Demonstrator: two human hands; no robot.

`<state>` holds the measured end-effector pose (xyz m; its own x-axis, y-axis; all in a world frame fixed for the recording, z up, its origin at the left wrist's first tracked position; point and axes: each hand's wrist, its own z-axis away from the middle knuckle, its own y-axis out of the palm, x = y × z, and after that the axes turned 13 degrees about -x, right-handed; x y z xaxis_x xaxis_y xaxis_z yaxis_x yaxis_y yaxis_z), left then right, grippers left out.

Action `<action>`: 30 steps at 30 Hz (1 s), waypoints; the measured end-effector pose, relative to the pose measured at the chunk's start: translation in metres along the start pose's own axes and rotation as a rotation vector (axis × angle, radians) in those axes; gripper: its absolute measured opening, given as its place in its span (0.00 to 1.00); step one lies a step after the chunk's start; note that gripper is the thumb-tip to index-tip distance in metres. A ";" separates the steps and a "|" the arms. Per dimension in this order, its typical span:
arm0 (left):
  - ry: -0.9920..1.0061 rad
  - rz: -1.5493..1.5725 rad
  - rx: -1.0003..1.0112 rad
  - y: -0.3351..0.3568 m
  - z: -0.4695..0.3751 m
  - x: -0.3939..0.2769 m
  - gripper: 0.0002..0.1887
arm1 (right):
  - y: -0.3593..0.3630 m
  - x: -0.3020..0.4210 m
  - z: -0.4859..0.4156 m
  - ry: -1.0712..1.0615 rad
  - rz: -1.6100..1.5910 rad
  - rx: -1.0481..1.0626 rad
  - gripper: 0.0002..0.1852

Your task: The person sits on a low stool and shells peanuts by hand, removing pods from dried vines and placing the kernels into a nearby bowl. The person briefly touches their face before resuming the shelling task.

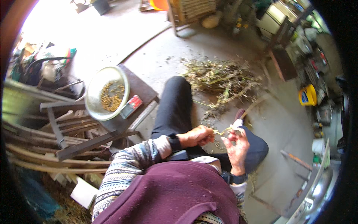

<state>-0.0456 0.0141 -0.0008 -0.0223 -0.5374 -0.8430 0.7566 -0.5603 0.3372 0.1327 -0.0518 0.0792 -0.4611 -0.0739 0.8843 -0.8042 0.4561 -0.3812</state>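
Above my lap, my left hand [199,136] has its fingers closed on one end of a thin yellowish dried plant stalk [220,132]. Close by on its right, my right hand [237,144] pinches the same stalk between thumb and fingers. Beyond my knees a heap of dried plant stalks with leaves and pods [223,77] lies on the concrete floor. To the left a pale plastic colander [125,96] holds small yellow-brown beans or seeds [112,96]. It rests on a dark low table [141,85], beside a small red and grey box-like object [131,107].
Wooden frames and boards [81,145] crowd the left side. A wooden stand [193,11] is beyond the heap. At the right are a yellow container [307,95], a dark wooden chair [283,64] and assorted clutter along the edge.
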 end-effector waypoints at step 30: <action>-0.085 0.044 0.030 0.007 0.005 -0.011 0.14 | 0.004 -0.022 0.004 0.185 -0.108 0.067 0.05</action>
<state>-0.0431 0.0128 0.0135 -0.0463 -0.6127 -0.7890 0.7379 -0.5534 0.3865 0.1375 -0.0519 0.0571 -0.2989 0.0478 0.9531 -0.8714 0.3935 -0.2930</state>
